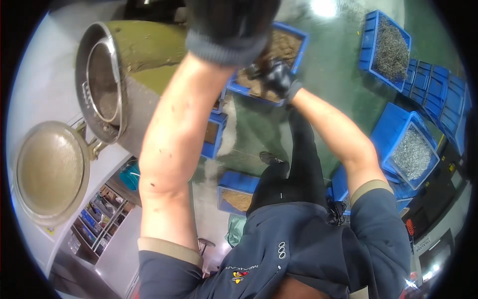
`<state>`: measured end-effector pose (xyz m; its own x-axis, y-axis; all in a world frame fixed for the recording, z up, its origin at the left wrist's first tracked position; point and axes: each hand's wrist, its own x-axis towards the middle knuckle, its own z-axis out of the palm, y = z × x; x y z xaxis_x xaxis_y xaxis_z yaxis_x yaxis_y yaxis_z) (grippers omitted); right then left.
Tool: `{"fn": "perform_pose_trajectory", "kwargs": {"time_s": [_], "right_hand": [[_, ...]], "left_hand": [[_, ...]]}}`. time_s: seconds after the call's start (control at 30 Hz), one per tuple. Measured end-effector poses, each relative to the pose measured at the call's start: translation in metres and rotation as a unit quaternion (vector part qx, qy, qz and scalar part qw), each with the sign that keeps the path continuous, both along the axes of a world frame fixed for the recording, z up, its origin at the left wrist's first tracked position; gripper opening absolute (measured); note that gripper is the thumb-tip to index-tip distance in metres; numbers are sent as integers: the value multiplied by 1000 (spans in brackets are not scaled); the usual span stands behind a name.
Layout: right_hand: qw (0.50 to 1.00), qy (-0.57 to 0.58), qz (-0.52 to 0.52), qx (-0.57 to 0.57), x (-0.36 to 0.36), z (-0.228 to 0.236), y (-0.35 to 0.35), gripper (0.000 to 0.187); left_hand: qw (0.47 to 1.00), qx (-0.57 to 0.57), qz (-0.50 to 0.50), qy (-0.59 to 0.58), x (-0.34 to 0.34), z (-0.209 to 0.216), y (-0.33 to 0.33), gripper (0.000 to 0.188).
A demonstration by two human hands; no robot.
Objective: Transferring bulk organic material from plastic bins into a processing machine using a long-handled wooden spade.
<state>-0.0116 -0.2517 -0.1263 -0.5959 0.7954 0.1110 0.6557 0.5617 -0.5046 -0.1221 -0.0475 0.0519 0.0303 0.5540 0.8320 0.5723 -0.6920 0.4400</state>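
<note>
My left hand (231, 22), in a black glove with a grey cuff, is raised close to the view at the top edge. Its fingers are out of sight or blurred, so I cannot tell what they hold. My right hand (280, 79), also in a black glove, is over a blue bin (304, 46) of brown, lumpy material (288, 47). Its fingers are curled, and a dark shape at the fingertips is too blurred to name. To the left of my raised forearm, a yellow-green and grey drum (149, 47) lies with its round mouth facing left.
A round hinged lid (50, 169) hangs open beside the drum. Blue bins of metal pieces (391, 50) and silvery bits (412, 152) stand at right, near stacked blue bins (438, 94). Another blue bin (239, 180) is by my legs. A shelf of small items (102, 214) is at lower left.
</note>
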Motion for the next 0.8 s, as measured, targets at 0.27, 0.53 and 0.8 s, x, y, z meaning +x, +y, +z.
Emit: {"fn": "perform_pose_trajectory", "kwargs": {"time_s": [0.27,0.53,0.8], "right_hand": [[940,286,-48,-181,-160,108,-124,20],[968,54,111,-218,-171,137,-219,42],[872,300,365,-125,-223,233,-296,43]], "left_hand": [[979,-192,26,60,-163,182,-342,47],[820,-408,263,303,-172,203,-515,32],[922,-272,269,-61,-203,150,-639,15]]}}
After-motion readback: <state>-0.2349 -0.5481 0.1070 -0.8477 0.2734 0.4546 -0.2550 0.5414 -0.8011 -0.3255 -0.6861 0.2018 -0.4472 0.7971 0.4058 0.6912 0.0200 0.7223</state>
